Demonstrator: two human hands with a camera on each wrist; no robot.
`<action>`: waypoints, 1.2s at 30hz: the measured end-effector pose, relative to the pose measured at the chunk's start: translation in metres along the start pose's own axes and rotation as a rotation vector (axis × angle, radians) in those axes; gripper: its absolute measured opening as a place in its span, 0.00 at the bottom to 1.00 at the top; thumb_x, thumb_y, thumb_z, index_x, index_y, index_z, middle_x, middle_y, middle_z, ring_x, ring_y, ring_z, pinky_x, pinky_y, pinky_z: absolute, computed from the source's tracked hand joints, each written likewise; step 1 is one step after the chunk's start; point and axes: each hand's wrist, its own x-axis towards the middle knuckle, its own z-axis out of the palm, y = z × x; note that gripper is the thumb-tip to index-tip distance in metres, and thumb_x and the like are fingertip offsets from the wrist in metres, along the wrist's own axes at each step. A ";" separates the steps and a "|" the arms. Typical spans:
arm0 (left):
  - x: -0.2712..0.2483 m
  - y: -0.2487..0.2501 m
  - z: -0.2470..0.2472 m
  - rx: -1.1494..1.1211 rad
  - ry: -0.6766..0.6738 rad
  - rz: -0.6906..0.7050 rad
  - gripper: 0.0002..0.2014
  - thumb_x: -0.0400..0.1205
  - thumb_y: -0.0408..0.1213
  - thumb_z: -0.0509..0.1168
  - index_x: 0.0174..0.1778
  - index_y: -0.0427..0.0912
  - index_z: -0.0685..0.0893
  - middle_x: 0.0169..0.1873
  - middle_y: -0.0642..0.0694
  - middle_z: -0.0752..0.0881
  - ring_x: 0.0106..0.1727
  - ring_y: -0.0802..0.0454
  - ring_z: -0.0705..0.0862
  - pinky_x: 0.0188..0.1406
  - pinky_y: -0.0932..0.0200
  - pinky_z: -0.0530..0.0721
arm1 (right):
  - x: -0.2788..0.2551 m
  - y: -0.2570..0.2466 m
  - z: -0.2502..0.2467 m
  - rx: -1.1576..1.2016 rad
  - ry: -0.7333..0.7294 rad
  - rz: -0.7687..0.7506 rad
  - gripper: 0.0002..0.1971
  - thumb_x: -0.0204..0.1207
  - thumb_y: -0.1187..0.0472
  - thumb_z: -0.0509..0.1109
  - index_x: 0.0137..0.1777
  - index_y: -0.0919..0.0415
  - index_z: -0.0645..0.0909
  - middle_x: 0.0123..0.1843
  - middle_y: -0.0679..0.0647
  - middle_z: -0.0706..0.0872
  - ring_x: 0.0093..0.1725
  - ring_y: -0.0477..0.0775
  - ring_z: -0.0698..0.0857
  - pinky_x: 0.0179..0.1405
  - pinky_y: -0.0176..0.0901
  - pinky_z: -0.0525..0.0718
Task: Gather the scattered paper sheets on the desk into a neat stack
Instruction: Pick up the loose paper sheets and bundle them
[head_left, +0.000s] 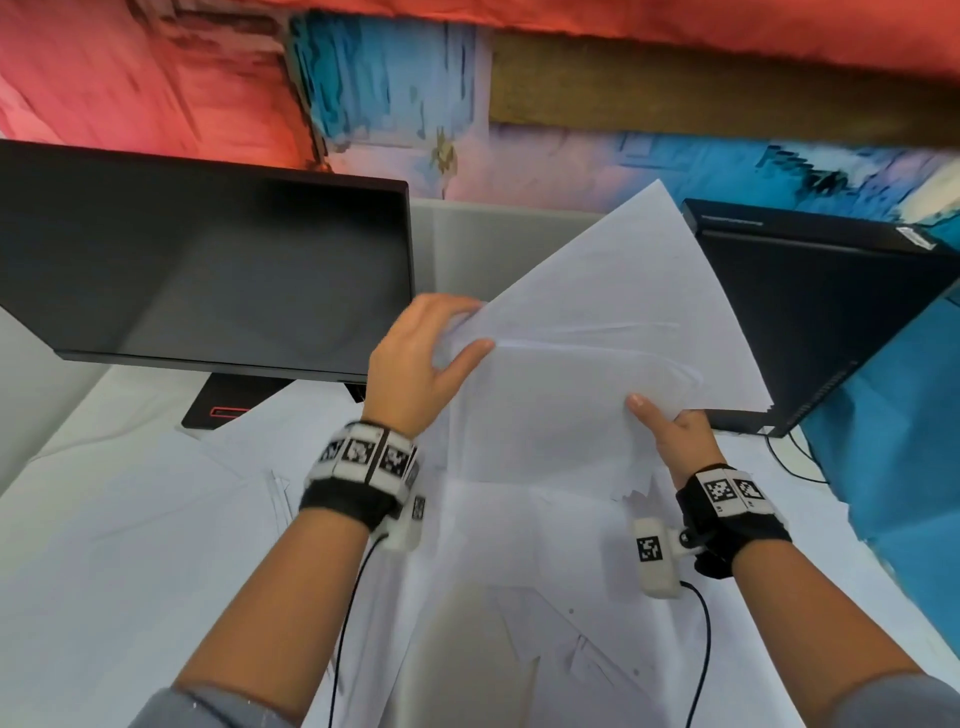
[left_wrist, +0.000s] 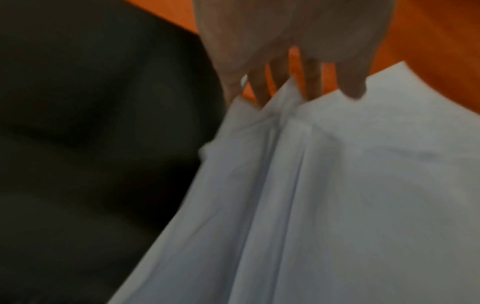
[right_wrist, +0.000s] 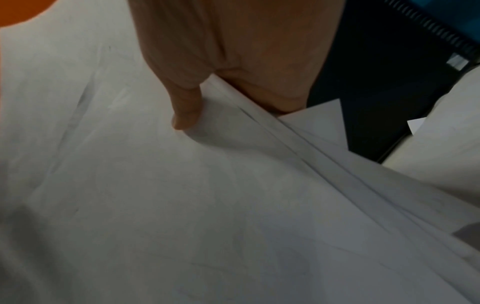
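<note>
A bundle of white paper sheets (head_left: 587, 332) is lifted above the desk, tilted up toward the back. My left hand (head_left: 421, 358) grips its left edge, thumb on top and fingers behind. My right hand (head_left: 675, 431) pinches the bundle's lower right edge, thumb on the top sheet. In the left wrist view the fingers (left_wrist: 311, 82) curl over the sheets' (left_wrist: 337, 185) edge. The right wrist view shows the thumb (right_wrist: 187, 107) pressing the paper (right_wrist: 182, 195), uneven edges fanned out. More loose sheets (head_left: 130, 545) lie spread over the desk below.
A dark monitor (head_left: 208, 260) stands at the back left on its stand (head_left: 223, 405). A black computer case (head_left: 821, 322) lies at the right, with cables (head_left: 789, 457) beside it. Blue covering (head_left: 893, 467) hangs off the desk's right side.
</note>
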 end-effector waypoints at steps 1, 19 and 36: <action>0.014 0.007 -0.001 0.071 -0.067 0.040 0.21 0.78 0.53 0.67 0.65 0.51 0.79 0.59 0.56 0.83 0.59 0.56 0.81 0.57 0.57 0.81 | -0.001 -0.001 0.000 -0.006 0.004 -0.001 0.18 0.77 0.54 0.71 0.29 0.57 0.70 0.24 0.47 0.72 0.27 0.47 0.73 0.32 0.39 0.70; -0.012 -0.019 0.020 -0.680 0.191 -0.589 0.10 0.84 0.32 0.58 0.58 0.36 0.79 0.60 0.39 0.78 0.53 0.60 0.77 0.56 0.69 0.75 | -0.002 0.000 0.000 0.058 -0.085 -0.087 0.10 0.79 0.64 0.68 0.59 0.61 0.82 0.54 0.58 0.87 0.52 0.54 0.86 0.56 0.49 0.82; -0.033 -0.063 0.039 -0.864 0.100 -0.644 0.26 0.66 0.27 0.59 0.61 0.47 0.71 0.65 0.44 0.78 0.68 0.48 0.78 0.56 0.67 0.79 | 0.000 0.000 0.000 0.182 -0.066 -0.073 0.10 0.75 0.71 0.71 0.49 0.56 0.81 0.46 0.51 0.88 0.43 0.46 0.87 0.31 0.28 0.84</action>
